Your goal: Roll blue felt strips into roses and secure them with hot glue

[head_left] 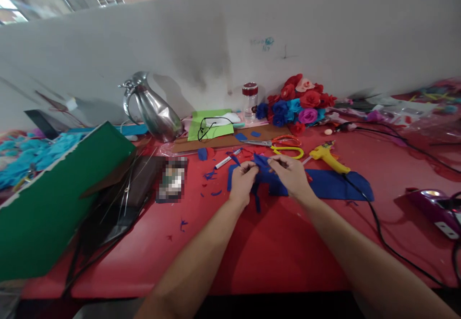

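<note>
Both hands pinch a piece of dark blue crepe paper (261, 159) above the red table. My left hand (244, 177) has its thumb and fingers closed on the left side of the piece. On the other side, my right hand (288, 172) grips it with closed fingertips. A longer blue crepe paper strip (334, 184) lies flat beneath and to the right of the hands. Scissors with yellow and red handles (288, 148) rest just behind them. A yellow glue gun (328, 157) stands to the right, its cord crossing the strip.
Blue scraps and a white marker (227, 159) lie left of the hands. Behind are paper roses (302, 103), a lidded jar (249, 100), glasses (212, 126) and a metal jug (151, 110). A green board (65, 199) leans at left; a purple power strip (437, 208) lies at right.
</note>
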Motion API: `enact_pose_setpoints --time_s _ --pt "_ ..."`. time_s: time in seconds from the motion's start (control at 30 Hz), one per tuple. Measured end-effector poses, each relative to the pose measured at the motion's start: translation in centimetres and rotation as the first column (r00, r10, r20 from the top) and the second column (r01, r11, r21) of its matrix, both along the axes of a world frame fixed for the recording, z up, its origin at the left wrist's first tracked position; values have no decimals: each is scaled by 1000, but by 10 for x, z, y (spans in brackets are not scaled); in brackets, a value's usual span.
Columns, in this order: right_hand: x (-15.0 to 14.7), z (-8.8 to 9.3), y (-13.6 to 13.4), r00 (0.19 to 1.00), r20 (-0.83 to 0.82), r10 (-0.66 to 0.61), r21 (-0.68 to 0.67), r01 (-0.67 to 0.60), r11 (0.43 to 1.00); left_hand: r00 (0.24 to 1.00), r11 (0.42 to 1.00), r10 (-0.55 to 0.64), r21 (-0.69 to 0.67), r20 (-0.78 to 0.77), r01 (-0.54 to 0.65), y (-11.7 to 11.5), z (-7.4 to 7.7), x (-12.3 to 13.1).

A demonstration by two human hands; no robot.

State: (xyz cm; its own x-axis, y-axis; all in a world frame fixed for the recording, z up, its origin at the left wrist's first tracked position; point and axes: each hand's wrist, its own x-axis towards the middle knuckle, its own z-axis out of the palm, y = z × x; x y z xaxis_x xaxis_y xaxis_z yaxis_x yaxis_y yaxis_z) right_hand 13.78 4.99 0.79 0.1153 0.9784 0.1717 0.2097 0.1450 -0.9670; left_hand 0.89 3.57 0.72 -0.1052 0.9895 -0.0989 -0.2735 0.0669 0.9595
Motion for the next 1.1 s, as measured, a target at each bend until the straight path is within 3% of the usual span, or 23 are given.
enact_pose_setpoints --time_s 0.17,0.47,0.63,0.83,1.0,1.1 --pt "11 -3 12 973 -219 -73 -92 53 994 999 998 45 -35 11 -44 4 1 -1" --pt "6 2 7 966 -254 49 -226 -108 968 1000 1000 10 -10 -4 -10 4 1 -2" --pt "-1 2 2 967 -160 200 -125 -221 967 1000 1000 1 -6 -12 -1 3 -3 -1" --pt "5 -5 7 980 -79 185 -102 -193 976 999 999 -26 -22 -33 25 2 -3 0" --pt "4 2 5 982 -76 171 -110 -179 978 999 999 -32 -24 -3 32 1 0 0" --pt "1 5 3 973 -44 226 -105 -230 968 999 999 -42 -16 2 42 1 0 0"
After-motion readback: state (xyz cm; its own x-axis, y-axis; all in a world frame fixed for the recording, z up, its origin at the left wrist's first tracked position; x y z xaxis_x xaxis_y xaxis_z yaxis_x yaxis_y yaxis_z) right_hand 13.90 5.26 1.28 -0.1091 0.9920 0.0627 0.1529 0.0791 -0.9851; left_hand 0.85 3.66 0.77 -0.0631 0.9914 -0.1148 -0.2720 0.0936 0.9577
